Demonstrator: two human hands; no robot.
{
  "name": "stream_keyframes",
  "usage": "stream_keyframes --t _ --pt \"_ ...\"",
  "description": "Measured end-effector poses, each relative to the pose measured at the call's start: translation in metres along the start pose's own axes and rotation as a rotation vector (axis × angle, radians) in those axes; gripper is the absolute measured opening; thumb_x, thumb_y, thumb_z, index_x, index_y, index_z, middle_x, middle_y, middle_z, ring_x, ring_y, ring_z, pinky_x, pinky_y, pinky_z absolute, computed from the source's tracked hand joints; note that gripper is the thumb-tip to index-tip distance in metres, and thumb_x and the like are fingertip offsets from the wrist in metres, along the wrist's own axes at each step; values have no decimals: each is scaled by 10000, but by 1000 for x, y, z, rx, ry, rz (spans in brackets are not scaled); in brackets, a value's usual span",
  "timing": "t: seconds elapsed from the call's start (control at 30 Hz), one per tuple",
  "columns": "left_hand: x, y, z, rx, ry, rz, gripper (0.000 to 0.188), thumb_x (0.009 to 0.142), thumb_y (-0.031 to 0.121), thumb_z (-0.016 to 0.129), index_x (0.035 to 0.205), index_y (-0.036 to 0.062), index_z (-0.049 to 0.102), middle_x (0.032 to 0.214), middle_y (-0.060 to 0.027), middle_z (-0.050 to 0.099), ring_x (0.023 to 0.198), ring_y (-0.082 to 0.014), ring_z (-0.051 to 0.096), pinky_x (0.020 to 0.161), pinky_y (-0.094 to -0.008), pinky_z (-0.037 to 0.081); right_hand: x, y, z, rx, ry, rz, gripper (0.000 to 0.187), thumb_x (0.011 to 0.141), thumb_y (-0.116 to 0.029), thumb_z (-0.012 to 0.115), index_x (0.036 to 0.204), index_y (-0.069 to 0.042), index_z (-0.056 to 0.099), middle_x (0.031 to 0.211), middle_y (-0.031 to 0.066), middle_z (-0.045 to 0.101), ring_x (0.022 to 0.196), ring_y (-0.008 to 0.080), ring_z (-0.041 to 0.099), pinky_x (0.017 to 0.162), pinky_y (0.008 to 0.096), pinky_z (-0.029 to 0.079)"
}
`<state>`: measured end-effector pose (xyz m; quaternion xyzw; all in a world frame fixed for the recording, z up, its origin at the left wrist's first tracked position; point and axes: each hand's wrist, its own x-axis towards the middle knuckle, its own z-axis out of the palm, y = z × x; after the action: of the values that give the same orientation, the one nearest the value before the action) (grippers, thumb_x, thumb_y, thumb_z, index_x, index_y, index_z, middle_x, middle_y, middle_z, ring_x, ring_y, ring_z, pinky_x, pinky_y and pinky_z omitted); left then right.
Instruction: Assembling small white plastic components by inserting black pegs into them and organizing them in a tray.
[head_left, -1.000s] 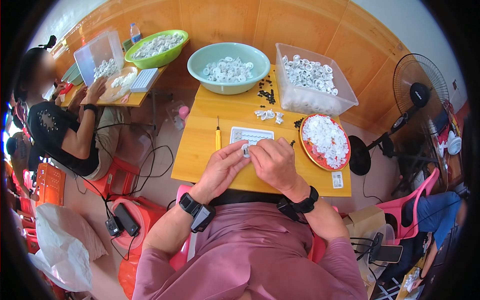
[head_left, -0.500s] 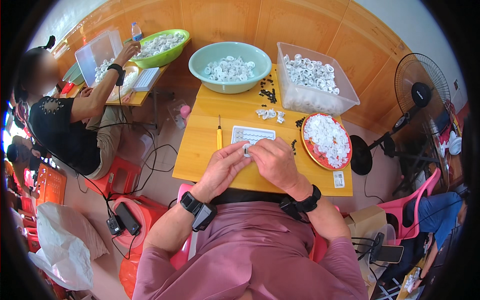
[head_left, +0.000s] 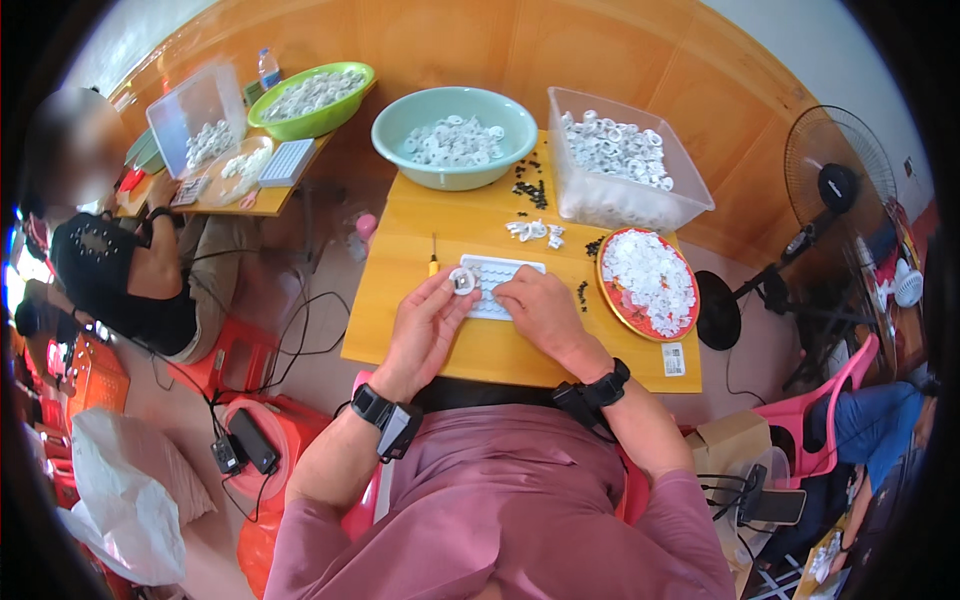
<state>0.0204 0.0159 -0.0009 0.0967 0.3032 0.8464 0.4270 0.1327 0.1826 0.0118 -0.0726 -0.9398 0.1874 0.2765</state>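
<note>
A small round white plastic part [head_left: 463,280] is pinched between the thumb and fingers of my left hand [head_left: 424,325], its hollow face showing. My right hand [head_left: 545,312] is over the right side of a white ridged tray [head_left: 488,309], its fingers drawn together near the tray's middle. Whatever those fingertips hold, if anything, is hidden. Just beyond my left hand lies a screwdriver with a yellow handle [head_left: 434,268], its thin shaft pointing away from me.
Behind the tray lie loose white parts [head_left: 535,232] and small black pieces [head_left: 530,190]. A pale green basin [head_left: 400,165], a clear bin [head_left: 640,208] of white parts and a red plate [head_left: 612,290] of white pieces stand around them. Another person [head_left: 120,260] sits at the left table.
My hands have separated: the left moved left with the white part, the right down onto the tray. The person at left has drawn an arm back from the green basin.
</note>
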Motion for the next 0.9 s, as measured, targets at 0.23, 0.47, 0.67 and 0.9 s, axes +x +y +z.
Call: stream_keyframes --t 0.23,0.47,0.67,0.9 --pt "-12 6 5 120 -17 47 365 1014 136 560 1323 -54 517 1226 -147 627 1109 -226 638 1017 -324 510 0 3 17 51 -84 9 128 861 -147 629 849 -67 728 831 134 647 802 346 646 726 455 508" --pt "-6 2 1 141 -19 11 346 1021 133 547 1314 -48 525 1231 -152 629 1117 -233 640 993 -304 528 4 0 8 46 -83 82 138 835 -141 627 830 -41 722 841 156 662 826 362 653 736 470 507" --pt "0 -9 -17 85 -115 32 345 1032 150 529 1313 -50 521 1263 -142 606 1173 -250 603 1068 -365 474 4 15 16 271 79 150 127 829 -149 643 845 -43 711 831 150 664 795 364 655 707 455 513" --pt "-7 -7 -1 58 -46 -57 337 1021 101 542 1328 -41 542 1233 -134 645 1128 -230 645 1002 -333 529 9 -33 -20 117 235 -141 60 789 -105 708 835 -89 674 794 56 642 665 264 604 628 370 461"
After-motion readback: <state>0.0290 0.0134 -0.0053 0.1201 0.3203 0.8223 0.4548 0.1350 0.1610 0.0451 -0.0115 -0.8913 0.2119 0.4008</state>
